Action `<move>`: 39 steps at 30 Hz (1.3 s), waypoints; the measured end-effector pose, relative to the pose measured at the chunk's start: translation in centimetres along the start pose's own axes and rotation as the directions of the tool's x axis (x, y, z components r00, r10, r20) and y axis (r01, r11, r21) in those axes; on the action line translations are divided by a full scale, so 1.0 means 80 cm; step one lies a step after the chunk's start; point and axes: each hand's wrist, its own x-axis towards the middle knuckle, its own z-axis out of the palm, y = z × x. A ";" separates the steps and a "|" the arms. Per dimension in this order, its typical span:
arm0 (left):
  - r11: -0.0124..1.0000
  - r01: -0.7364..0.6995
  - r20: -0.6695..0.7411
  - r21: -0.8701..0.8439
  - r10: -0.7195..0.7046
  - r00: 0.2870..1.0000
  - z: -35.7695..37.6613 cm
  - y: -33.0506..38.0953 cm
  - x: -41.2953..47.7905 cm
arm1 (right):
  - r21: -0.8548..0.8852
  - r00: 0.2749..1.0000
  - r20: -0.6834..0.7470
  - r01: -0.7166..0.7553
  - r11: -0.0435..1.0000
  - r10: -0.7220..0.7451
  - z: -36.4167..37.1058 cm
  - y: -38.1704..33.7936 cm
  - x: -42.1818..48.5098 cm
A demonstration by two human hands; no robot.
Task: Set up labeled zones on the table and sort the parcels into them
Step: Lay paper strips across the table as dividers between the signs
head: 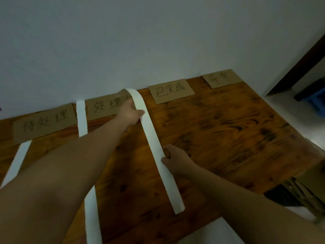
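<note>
A long white paper strip (154,147) runs from the back of the wooden table (228,129) toward its front edge, and its far end curls up off the wood. My left hand (132,112) reaches far forward and grips the strip near that curled end. My right hand (173,159) pinches the strip's right edge at mid-length. Several brown cardboard labels with handwritten characters lie along the wall: one at the left (45,123), one partly behind my left hand (105,107), one right of the strip (171,91), one at the far right (220,78). No parcels are in sight.
Two more white strips lie on the table, one between the two left labels (81,118) and one at the far left (17,162). A grey wall (158,41) backs the table. Right of the table stand a blue stool (316,101) and dark clutter (288,192).
</note>
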 end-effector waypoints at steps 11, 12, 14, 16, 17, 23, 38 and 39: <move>0.662 -0.104 0.218 0.742 -0.091 0.972 0.100 -0.066 0.022 | -0.195 0.977 0.126 0.192 0.962 -0.169 -0.011 0.094 0.039; 0.573 -0.145 0.239 0.807 -0.093 0.966 0.104 -0.072 0.018 | -0.242 0.970 0.156 0.221 0.945 -0.187 -0.011 0.098 0.039; 0.479 -0.180 0.248 0.859 -0.081 0.966 0.110 -0.081 0.011 | -0.308 0.958 0.191 0.267 0.913 -0.216 -0.012 0.103 0.037; 0.448 -0.211 0.264 0.869 -0.058 0.963 0.114 -0.087 0.005 | -0.389 0.942 0.213 0.324 0.862 -0.258 -0.013 0.107 0.034; 0.450 -0.233 0.290 0.862 -0.060 0.955 0.115 -0.088 0.002 | -0.443 0.933 0.227 0.354 0.824 -0.279 -0.013 0.109 0.032; 0.559 -0.260 0.333 0.788 -0.030 0.942 0.125 -0.076 0.001 | -0.614 0.915 0.223 0.400 0.681 -0.336 -0.018 0.123 0.030; 0.516 -0.102 0.193 0.850 -0.125 0.973 0.087 -0.077 -0.010 | -0.653 0.906 0.216 0.411 0.636 -0.364 -0.022 0.117 0.032; 0.513 -0.083 0.177 0.854 -0.135 0.975 0.075 -0.079 -0.019 | -0.655 0.904 0.220 0.416 0.631 -0.367 -0.024 0.110 0.031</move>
